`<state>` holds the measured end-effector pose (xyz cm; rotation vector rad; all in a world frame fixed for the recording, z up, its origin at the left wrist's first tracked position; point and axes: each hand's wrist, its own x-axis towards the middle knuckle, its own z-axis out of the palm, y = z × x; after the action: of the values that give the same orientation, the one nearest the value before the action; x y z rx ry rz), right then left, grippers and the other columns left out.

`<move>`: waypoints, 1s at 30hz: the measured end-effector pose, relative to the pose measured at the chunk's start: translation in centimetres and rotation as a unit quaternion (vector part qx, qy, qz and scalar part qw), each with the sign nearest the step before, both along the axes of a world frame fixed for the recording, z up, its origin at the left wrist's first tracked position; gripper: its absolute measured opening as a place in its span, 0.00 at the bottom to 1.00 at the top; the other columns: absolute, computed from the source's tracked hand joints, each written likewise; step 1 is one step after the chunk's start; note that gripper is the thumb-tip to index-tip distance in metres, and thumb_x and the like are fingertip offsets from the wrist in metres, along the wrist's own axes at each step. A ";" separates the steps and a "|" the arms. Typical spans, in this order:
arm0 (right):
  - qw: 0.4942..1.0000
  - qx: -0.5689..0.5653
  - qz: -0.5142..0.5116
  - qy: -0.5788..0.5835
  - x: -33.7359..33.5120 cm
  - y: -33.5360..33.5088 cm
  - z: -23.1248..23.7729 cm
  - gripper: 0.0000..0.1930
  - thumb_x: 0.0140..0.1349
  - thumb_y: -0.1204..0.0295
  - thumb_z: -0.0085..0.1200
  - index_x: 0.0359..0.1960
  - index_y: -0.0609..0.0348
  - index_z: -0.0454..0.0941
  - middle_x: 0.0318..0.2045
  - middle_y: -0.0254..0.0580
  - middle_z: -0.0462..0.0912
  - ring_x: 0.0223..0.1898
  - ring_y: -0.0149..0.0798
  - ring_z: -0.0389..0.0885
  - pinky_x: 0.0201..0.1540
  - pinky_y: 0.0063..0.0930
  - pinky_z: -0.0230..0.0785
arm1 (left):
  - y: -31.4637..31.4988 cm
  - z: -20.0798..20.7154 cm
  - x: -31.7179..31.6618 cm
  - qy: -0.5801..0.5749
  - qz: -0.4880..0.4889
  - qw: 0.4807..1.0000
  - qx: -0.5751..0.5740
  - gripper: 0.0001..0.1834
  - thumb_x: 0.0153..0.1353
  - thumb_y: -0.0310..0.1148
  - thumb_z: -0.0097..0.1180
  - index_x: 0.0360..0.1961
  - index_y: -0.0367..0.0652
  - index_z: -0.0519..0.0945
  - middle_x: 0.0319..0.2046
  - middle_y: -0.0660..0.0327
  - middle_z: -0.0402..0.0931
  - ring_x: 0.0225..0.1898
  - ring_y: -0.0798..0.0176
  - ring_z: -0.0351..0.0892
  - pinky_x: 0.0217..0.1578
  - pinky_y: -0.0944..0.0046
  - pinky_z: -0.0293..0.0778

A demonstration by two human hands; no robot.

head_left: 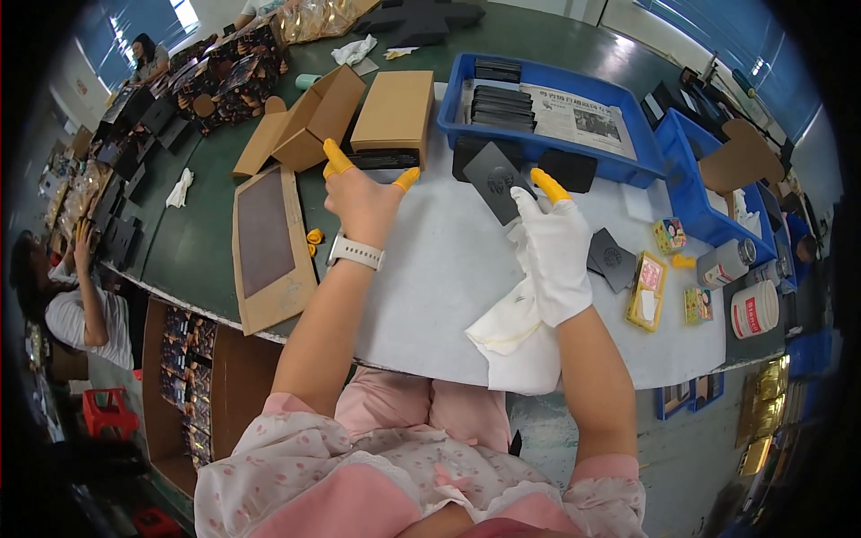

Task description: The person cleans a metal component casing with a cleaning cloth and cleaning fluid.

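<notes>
My left hand (363, 208), bare except for yellow finger cots, has thumb and forefinger spread wide and holds nothing. It is in front of an upturned tan cardboard box (393, 109), beneath which dark flat cards (386, 160) show. In my right hand (554, 247), which wears a white glove and a yellow finger cot, a thin black card (495, 182) with a round dark emblem is pinched and tilted. More black cards (567, 169) lie just behind it. A white cloth (520, 336) hangs below the glove over the table edge.
A blue tray (646, 166) holds stacked black cards and newspaper. At right are loose emblem cards (613, 262), a yellow box (647, 291), a jar (725, 264) and a white tub (754, 309). An open carton (323, 117) and flat cardboard (296, 305) lie left. Other people sit far left.
</notes>
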<state>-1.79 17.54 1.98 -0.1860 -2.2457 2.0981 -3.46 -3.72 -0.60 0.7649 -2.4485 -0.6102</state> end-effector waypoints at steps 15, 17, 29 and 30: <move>0.999 0.022 -0.019 0.033 0.1 0.1 0.8 0.20 0.56 0.69 0.60 0.50 0.61 0.74 0.20 0.31 0.75 0.15 0.21 0.65 0.18 0.18 0.59 | 2.4 -0.8 2.9 0.209 -0.216 0.940 -0.162 0.43 0.39 0.56 0.68 0.46 0.27 0.72 0.38 0.50 0.71 0.45 0.49 0.65 0.44 0.53 0.58; 0.999 0.002 -0.033 -0.001 0.1 -0.1 1.0 0.21 0.56 0.71 0.60 0.52 0.60 0.73 0.20 0.30 0.75 0.14 0.21 0.64 0.17 0.17 0.57 | 4.0 -0.7 4.2 0.170 -0.294 0.923 -0.183 0.45 0.35 0.59 0.68 0.45 0.29 0.74 0.39 0.51 0.72 0.42 0.49 0.67 0.44 0.54 0.59; 0.993 0.093 0.065 -0.013 1.5 -1.7 0.6 0.28 0.51 0.73 0.63 0.55 0.65 0.70 0.20 0.26 0.68 0.20 0.20 0.68 0.23 0.15 0.64 | 4.6 0.2 4.9 -0.013 -0.333 0.941 -0.064 0.49 0.35 0.63 0.65 0.46 0.26 0.73 0.37 0.48 0.70 0.45 0.51 0.63 0.43 0.55 0.58; 0.993 0.096 0.071 -0.014 1.6 -1.7 0.7 0.28 0.51 0.73 0.63 0.55 0.65 0.70 0.20 0.26 0.68 0.20 0.20 0.68 0.23 0.15 0.64 | 4.4 0.3 5.0 0.013 -0.353 0.934 -0.055 0.48 0.35 0.62 0.66 0.46 0.27 0.73 0.38 0.48 0.69 0.45 0.51 0.63 0.43 0.55 0.59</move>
<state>-0.19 15.86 2.71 -0.0464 -2.5283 1.9369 1.53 0.69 -0.26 -0.2032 -2.6776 -0.7105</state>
